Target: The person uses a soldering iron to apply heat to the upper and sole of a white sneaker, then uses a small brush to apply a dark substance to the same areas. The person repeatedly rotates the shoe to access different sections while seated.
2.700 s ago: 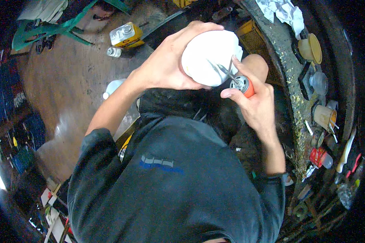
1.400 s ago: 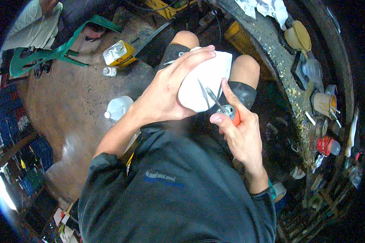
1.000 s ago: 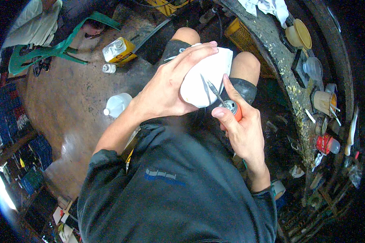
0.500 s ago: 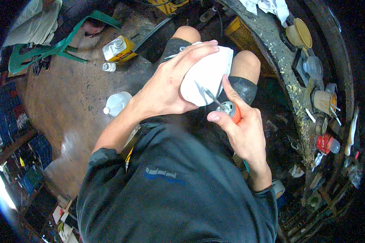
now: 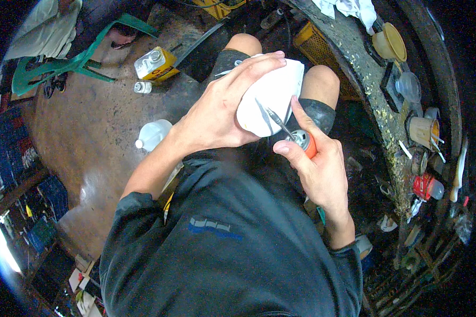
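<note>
Head view: the left hand [image 5: 222, 113] clasps a white rounded piece [image 5: 272, 98] over the knees, as half a second ago. The right hand [image 5: 317, 164] grips an orange-handled tool [image 5: 304, 141]; its thin tip has crept onto the piece, so work continues. Long axis runs five o'clock to eleven, pointing eleven.

Left hand [image 5: 222, 113] splayed in a grip, right hand [image 5: 314, 169] curled closed.
</note>
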{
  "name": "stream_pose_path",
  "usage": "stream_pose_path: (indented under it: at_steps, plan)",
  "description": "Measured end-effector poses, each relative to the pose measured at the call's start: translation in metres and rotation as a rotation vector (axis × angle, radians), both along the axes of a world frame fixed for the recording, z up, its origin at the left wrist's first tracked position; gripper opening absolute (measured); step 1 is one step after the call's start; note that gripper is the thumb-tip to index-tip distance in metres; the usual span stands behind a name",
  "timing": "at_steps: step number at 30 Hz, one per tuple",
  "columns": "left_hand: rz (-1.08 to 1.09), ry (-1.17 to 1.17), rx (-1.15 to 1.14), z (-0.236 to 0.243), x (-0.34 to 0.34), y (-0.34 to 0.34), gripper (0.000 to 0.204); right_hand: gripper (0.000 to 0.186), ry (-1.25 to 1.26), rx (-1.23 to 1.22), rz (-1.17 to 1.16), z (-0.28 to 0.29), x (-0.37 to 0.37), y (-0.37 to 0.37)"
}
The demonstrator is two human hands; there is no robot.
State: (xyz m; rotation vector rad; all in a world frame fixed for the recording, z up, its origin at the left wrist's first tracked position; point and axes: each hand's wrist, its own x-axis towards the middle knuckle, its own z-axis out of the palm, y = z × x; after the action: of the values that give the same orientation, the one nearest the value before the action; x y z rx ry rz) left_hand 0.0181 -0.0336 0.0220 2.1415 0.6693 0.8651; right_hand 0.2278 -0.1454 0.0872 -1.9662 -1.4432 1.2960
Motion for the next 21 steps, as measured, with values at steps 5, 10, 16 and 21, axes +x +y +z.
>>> stream_pose_path:
  at_steps: [5, 10, 16, 21]
  plan:
    - [-0.009, -0.011, -0.022, 0.0002, 0.0006, -0.0004, 0.107, 0.088, -0.014, -0.040, -0.006, 0.0011, -0.0004, -0.0009]
    - [-0.008, -0.010, -0.013, 0.0004, 0.0014, -0.0020, 0.106, 0.082, 0.078, -0.063, -0.099, -0.0032, 0.0026, -0.0013]
    - [-0.010, -0.009, -0.008, 0.0002, 0.0018, -0.0030, 0.106, 0.080, 0.121, -0.087, -0.131, -0.0038, 0.0051, -0.0026]
    - [-0.021, -0.008, -0.011, 0.0006, 0.0016, -0.0024, 0.106, 0.071, 0.064, 0.015, -0.045, -0.0051, 0.0008, -0.0042]
